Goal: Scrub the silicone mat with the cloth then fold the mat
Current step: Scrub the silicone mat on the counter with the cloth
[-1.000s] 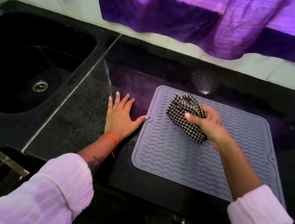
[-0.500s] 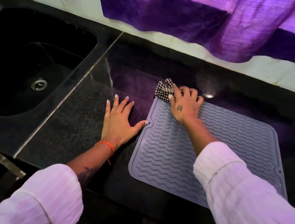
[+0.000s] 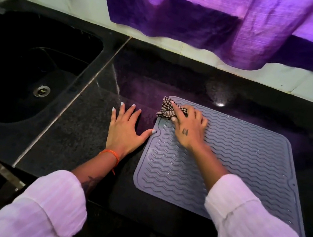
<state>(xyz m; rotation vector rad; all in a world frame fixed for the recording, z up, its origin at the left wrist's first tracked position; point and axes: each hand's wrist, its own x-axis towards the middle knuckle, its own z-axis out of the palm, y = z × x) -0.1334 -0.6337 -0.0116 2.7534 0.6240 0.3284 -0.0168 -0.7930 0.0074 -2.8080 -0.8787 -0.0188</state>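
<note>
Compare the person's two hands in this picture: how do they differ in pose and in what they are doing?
The left hand lies flat with fingers spread on the black counter, holding nothing; the right hand holds the checked cloth. The left hand sits beside the silicone mat, only its thumb at the edge; the right hand is on the mat's far left corner. Both come from pale sleeves.

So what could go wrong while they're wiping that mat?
The mat might slide on the shiny counter, because the left hand only touches its edge with the thumb. The cloth under the right hand is at the far left corner and already hangs over the edge, so a hard push could take it off the mat.
</note>
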